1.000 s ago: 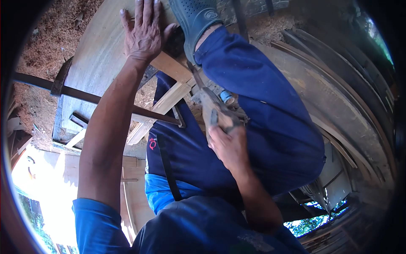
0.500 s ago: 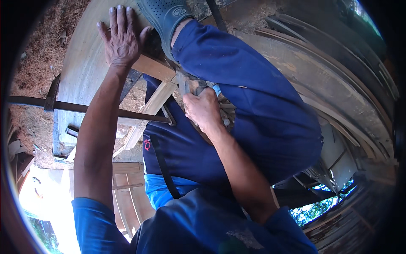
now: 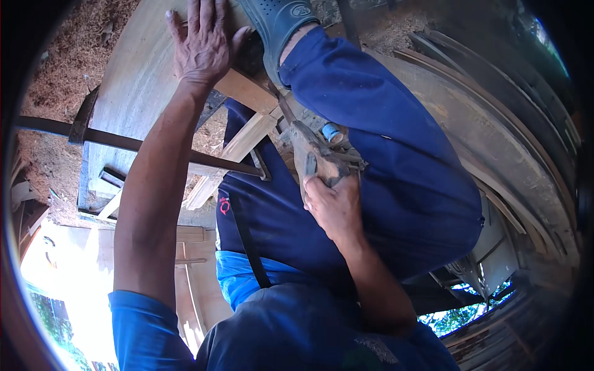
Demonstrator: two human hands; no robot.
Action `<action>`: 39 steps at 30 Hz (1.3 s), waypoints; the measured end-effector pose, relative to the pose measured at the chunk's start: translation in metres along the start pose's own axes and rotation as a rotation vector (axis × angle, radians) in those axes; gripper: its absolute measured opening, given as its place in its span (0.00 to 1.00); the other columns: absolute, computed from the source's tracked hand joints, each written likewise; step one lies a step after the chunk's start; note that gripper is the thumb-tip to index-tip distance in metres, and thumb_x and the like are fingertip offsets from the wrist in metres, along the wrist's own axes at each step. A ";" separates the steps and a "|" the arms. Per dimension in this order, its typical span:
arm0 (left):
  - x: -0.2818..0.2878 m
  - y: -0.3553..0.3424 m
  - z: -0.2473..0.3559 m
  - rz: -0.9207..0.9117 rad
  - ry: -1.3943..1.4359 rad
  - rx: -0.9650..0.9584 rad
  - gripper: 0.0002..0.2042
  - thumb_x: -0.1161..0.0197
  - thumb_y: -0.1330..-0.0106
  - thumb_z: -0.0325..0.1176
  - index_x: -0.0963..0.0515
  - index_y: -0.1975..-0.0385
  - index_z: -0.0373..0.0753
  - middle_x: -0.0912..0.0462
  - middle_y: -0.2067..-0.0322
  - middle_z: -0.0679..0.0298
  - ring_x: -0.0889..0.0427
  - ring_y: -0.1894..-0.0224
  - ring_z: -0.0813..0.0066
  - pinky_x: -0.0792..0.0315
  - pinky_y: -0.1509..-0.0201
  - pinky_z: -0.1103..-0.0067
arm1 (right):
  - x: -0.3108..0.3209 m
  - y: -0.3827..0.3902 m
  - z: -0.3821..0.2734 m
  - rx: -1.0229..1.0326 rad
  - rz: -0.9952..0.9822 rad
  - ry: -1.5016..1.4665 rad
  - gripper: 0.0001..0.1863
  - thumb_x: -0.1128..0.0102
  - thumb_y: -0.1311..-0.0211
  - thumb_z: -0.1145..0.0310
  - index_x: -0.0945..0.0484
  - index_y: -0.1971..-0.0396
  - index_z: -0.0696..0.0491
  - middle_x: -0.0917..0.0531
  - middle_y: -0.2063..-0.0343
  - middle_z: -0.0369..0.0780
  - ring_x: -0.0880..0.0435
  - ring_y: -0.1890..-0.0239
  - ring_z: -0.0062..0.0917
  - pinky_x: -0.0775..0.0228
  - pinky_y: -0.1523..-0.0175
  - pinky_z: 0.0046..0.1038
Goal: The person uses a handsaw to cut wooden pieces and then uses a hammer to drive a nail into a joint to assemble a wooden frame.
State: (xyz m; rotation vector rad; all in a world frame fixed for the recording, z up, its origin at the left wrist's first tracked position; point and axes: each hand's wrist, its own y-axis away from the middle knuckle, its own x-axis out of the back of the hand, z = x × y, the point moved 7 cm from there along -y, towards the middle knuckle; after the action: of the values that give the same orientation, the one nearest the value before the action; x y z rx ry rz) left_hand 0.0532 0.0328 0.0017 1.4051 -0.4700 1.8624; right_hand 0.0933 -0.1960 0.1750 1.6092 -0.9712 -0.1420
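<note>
1. we judge the work in hand to be sawing at a brown wooden block [image 3: 247, 94], and to be partway along: the bracing looks done, the cut does not.
2. done, as far as we can see: a big pale board [image 3: 124, 111] lies out at 10 o'clock, with a clamp [image 3: 117, 140] across it, its bar running from 9 o'clock in toward the centre. we cannot tell how tight it is.
3. our left hand [image 3: 201, 55], at 11 o'clock, lies palm down on the board, fingers spread, thumb out toward 1 o'clock. a clog [image 3: 278, 28] is just beside it at 12 o'clock; we judge that hand and foot help to steady the wood.
4. our right hand [image 3: 335, 207] is wrapped round the wooden handle of what we take for a saw [image 3: 312, 151], just off centre toward 1 o'clock. its narrow dark blade points to 11 o'clock.
5. the block itself sits at 11 o'clock, one end near a pale strip [image 3: 249, 137] and near the blade. we cannot tell whether the blade touches it, nor can we make out a cut.
6. left, we judge: most or all of the cutting, since we see no part of the block severed, and then freeing the clamp.
</note>
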 end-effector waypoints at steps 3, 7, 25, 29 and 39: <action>-0.002 -0.001 0.002 0.022 -0.064 -0.015 0.41 0.43 0.36 0.55 0.42 0.31 0.30 0.47 0.29 0.44 0.58 0.23 0.49 0.71 0.23 0.49 | -0.014 -0.034 -0.013 -0.161 -0.063 0.214 0.11 0.44 0.45 0.76 0.27 0.86 0.59 0.28 0.90 0.33 0.32 0.90 0.17 0.44 0.86 0.24; -0.002 -0.001 -0.005 0.014 -0.002 -0.013 0.42 0.43 0.36 0.56 0.42 0.31 0.30 0.47 0.28 0.45 0.58 0.23 0.49 0.71 0.23 0.48 | -0.004 -0.004 0.004 -0.081 -0.022 0.154 0.12 0.43 0.42 0.73 0.27 0.85 0.59 0.28 0.90 0.34 0.32 0.90 0.16 0.42 0.84 0.23; 0.000 -0.007 -0.007 -0.009 0.006 0.004 0.41 0.49 0.33 0.59 0.43 0.29 0.33 0.47 0.27 0.49 0.59 0.22 0.53 0.73 0.23 0.49 | 0.026 0.066 -0.011 -0.100 -0.031 0.028 0.08 0.45 0.39 0.79 0.29 0.78 0.57 0.29 0.85 0.33 0.32 0.86 0.15 0.39 0.79 0.24; 0.000 0.002 -0.015 -0.034 0.063 0.007 0.40 0.51 0.33 0.61 0.43 0.29 0.35 0.47 0.27 0.51 0.58 0.22 0.56 0.71 0.23 0.49 | 0.052 0.142 -0.043 -0.095 -0.082 0.188 0.05 0.44 0.41 0.79 0.29 0.75 0.57 0.28 0.86 0.34 0.32 0.86 0.16 0.38 0.78 0.23; 0.155 0.159 -0.102 0.431 0.827 0.199 0.34 0.39 0.34 0.47 0.38 0.33 0.33 0.41 0.30 0.49 0.50 0.25 0.50 0.58 0.23 0.56 | -0.013 0.139 -0.062 0.596 -0.444 1.284 0.33 0.39 0.50 0.79 0.30 0.39 0.64 0.16 0.64 0.55 0.11 0.64 0.42 0.20 0.61 0.33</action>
State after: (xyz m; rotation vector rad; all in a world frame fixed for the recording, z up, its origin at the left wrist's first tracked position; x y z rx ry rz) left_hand -0.1515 0.0498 0.1346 0.5464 -0.1655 2.6784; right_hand 0.0511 -0.1349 0.3082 1.9265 0.3898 0.8630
